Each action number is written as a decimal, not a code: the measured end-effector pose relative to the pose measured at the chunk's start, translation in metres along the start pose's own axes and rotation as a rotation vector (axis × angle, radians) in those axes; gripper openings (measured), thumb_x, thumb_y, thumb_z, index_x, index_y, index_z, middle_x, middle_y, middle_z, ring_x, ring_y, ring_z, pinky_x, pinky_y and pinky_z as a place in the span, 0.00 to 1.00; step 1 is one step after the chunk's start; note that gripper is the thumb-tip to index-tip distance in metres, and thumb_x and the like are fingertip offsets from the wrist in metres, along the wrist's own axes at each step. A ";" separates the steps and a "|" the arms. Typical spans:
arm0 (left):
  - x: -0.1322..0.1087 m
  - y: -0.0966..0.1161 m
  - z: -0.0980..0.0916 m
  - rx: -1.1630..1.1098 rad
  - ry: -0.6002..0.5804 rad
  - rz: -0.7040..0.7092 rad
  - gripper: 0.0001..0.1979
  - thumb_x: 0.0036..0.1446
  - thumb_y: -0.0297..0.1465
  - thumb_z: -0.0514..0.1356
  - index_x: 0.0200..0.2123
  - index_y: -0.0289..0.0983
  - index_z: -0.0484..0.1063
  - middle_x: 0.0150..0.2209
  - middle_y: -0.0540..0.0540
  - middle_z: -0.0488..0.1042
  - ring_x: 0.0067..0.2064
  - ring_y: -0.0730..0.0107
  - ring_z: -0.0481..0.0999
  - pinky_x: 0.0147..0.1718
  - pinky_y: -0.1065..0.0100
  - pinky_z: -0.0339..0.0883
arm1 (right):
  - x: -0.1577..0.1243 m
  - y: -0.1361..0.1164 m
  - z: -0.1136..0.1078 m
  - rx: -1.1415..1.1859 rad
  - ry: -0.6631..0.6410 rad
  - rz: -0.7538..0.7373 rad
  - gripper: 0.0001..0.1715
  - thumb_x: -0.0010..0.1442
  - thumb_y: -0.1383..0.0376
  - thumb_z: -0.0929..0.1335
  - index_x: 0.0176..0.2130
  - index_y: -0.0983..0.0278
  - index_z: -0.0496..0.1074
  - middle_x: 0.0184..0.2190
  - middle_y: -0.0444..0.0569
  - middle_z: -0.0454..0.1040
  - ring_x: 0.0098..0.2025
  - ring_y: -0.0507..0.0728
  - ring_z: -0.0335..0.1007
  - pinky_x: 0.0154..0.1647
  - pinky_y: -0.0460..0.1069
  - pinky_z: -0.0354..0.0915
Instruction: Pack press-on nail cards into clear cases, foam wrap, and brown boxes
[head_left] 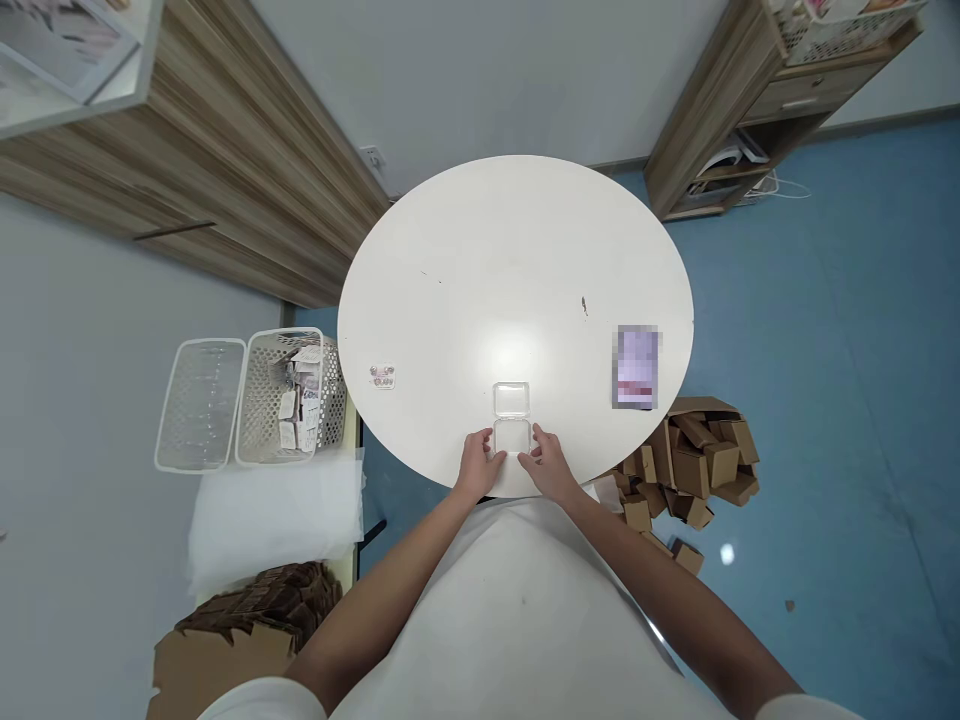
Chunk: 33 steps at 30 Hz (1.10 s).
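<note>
White clothing (517,610) is filling the foreground; beyond it, the left hand (478,465) and right hand (549,465) are resting apart, pinching opposite sides of one open clear case (512,437) by the near edge of the table (517,220). Light, even pressure should be suiting its thin walls. One packet (382,377) is lying toward the left edge, one blurred purple item (636,365) toward the right.
</note>
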<state>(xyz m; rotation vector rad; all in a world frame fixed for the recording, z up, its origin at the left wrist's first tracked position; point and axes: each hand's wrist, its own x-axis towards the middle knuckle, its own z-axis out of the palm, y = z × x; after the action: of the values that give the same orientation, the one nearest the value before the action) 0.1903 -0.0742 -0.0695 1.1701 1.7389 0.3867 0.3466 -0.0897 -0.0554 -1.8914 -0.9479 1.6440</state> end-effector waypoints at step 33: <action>0.001 0.016 -0.011 -0.350 -0.109 -0.097 0.25 0.50 0.27 0.59 0.53 0.39 0.59 0.54 0.41 0.62 0.56 0.66 0.61 0.55 0.61 0.54 | 0.019 0.000 0.021 0.343 0.034 -0.051 0.32 0.48 0.63 0.65 0.53 0.59 0.58 0.53 0.51 0.55 0.53 0.57 0.61 0.54 0.52 0.59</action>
<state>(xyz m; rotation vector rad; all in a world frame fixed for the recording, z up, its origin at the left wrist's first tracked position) 0.1897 -0.0630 -0.0539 0.8376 1.5512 0.5338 0.3272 -0.0775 -0.0716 -1.6442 -0.6457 1.6194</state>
